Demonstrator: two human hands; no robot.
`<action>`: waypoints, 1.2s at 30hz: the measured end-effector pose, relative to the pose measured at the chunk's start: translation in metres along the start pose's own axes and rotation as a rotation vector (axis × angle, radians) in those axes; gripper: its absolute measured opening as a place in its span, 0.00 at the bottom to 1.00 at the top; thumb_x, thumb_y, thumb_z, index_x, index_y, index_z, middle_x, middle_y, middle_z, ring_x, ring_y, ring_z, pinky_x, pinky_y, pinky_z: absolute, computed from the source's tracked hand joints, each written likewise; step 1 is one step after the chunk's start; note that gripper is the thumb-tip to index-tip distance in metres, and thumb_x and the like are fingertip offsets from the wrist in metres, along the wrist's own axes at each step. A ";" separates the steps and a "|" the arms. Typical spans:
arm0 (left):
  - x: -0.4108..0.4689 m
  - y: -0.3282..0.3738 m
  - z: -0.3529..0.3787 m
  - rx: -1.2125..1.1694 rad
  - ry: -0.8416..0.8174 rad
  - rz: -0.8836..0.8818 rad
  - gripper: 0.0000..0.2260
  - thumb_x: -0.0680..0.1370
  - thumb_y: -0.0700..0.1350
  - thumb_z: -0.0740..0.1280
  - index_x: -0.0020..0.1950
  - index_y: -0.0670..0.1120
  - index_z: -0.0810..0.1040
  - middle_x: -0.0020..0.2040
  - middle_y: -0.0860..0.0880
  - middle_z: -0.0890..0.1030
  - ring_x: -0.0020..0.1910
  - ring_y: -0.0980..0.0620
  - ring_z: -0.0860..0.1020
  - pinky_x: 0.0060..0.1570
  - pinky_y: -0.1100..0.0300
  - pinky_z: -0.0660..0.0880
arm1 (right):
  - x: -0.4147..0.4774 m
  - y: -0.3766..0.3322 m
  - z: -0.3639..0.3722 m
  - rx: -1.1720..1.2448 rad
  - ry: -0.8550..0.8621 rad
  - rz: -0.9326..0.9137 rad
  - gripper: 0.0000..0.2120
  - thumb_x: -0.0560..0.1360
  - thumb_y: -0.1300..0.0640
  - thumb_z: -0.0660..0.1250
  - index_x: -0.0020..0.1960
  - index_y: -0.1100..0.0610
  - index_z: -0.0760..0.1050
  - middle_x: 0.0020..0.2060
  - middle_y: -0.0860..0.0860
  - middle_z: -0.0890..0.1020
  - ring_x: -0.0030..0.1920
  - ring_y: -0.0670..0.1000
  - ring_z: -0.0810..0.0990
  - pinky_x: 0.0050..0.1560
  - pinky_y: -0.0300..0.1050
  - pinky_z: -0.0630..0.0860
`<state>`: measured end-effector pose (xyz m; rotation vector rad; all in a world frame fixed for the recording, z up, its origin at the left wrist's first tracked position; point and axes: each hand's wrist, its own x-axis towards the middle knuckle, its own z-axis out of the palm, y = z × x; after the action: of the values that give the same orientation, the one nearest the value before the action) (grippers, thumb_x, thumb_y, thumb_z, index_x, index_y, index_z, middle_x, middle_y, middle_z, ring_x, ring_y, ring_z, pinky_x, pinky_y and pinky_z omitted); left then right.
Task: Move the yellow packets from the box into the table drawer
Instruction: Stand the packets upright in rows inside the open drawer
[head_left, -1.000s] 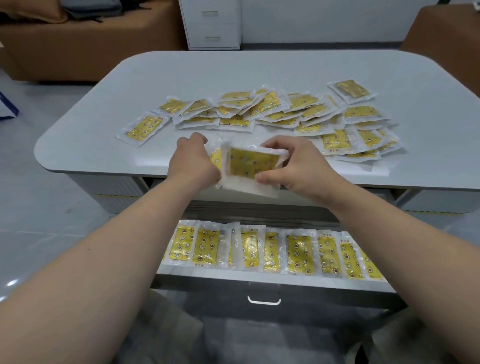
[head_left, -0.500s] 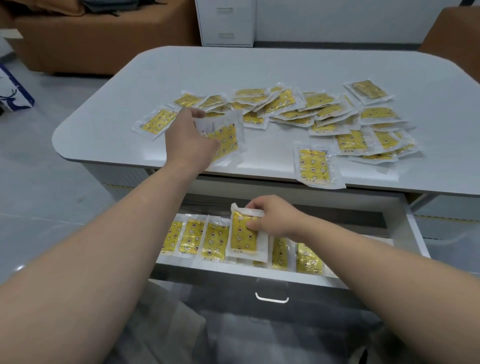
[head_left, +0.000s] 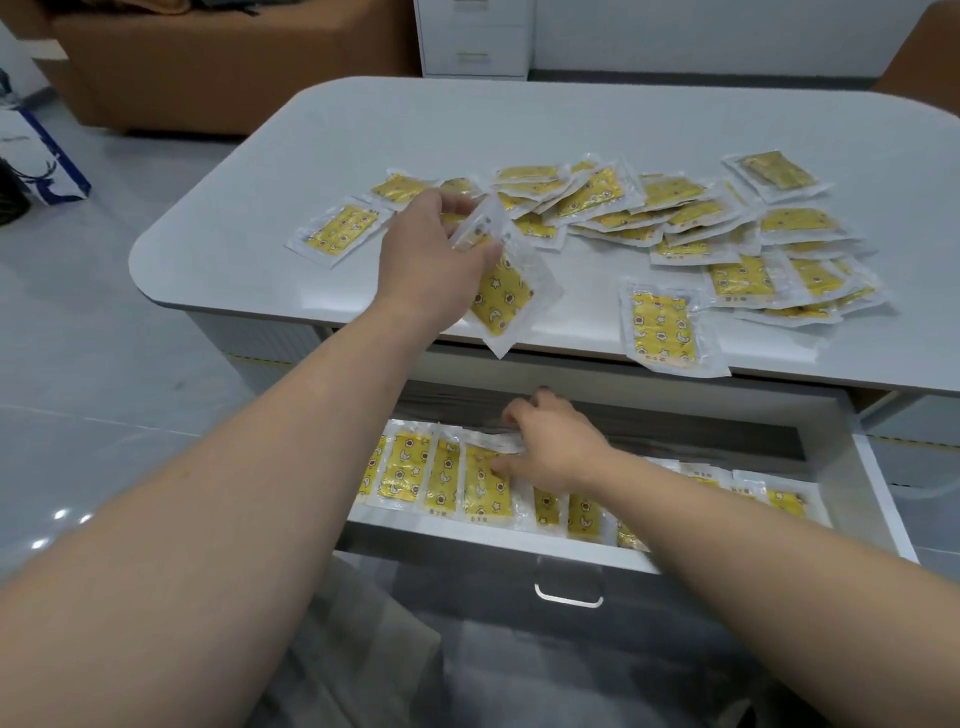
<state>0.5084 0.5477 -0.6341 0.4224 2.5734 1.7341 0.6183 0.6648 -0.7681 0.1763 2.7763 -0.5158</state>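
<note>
Has lowered the right hand into the open drawer and laid a yellow packet into the row along the drawer's front, left of middle, after holding it just above that row half a second ago. Rests thumb and fingers on the packet's upper end; cannot tell whether pinching or merely pressing. Judging by that, counts as one more packet stowed.

Grips a small stack of packets in the left hand, fingers curled round it, over the table near its front edge, left of centre. Leaves one loose packet right at the front edge and a broad heap across the middle and right side: plenty left to move.

Finds open room behind the row, toward the drawer's back. Calls for care on lifting the right hand out, with the table's front edge close overhead.
</note>
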 end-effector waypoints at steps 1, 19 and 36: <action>0.000 0.001 0.000 0.007 -0.006 -0.003 0.13 0.74 0.44 0.76 0.55 0.53 0.76 0.49 0.53 0.83 0.46 0.56 0.83 0.46 0.59 0.81 | -0.002 0.001 -0.005 0.035 -0.001 0.002 0.29 0.74 0.40 0.71 0.70 0.50 0.70 0.63 0.53 0.72 0.63 0.56 0.74 0.63 0.53 0.75; -0.040 0.004 0.040 0.594 -0.768 0.144 0.17 0.68 0.49 0.81 0.53 0.51 0.81 0.45 0.56 0.84 0.43 0.58 0.82 0.46 0.59 0.82 | -0.074 0.037 -0.055 1.192 -0.143 0.106 0.14 0.74 0.62 0.75 0.59 0.59 0.81 0.50 0.55 0.87 0.52 0.55 0.86 0.52 0.49 0.81; -0.021 -0.005 0.028 0.600 -0.519 0.290 0.08 0.75 0.51 0.73 0.51 0.49 0.81 0.42 0.55 0.82 0.38 0.60 0.79 0.42 0.63 0.76 | -0.026 0.023 -0.002 0.976 -0.205 0.506 0.10 0.74 0.63 0.75 0.54 0.63 0.81 0.45 0.57 0.87 0.44 0.56 0.88 0.50 0.56 0.85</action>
<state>0.5320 0.5666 -0.6519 1.1252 2.6414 0.6901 0.6462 0.6856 -0.7655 0.9281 1.9382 -1.5590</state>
